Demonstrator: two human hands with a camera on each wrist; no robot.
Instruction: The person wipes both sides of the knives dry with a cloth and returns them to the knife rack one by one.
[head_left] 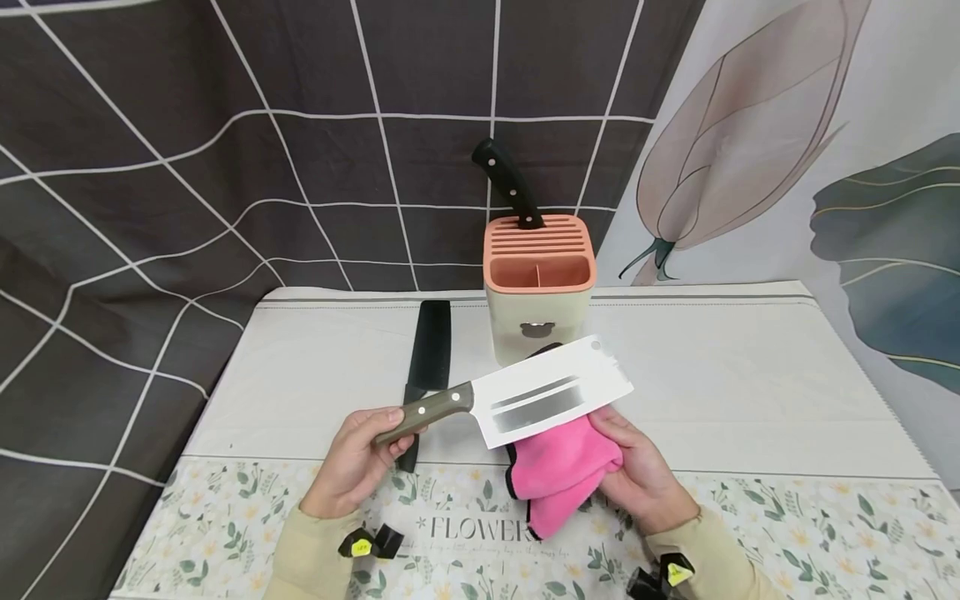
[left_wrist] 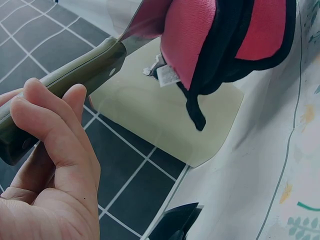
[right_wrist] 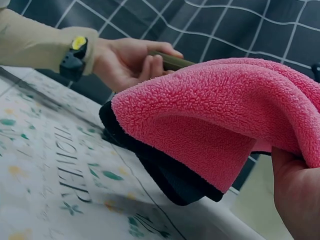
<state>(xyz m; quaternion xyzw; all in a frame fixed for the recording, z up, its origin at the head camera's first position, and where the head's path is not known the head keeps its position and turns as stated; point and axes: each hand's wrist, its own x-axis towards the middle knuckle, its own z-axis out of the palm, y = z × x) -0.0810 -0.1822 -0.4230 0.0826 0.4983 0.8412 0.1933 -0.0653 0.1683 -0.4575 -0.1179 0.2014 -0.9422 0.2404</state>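
A cleaver with a broad shiny blade is held tilted above the table, its blade up to the right. My left hand grips its olive handle; the left wrist view shows the fingers curled round the handle. My right hand holds a pink cloth with black edging against the underside of the blade, the thumb near its lower right edge. In the right wrist view the cloth hangs in folds from my right hand, whose fingers are mostly hidden.
Behind the cleaver stands a cream knife block with an orange slotted top, a black-handled knife in it. Left of the block a black knife lies on the table, partly under the left hand. A dark tiled curtain hangs behind.
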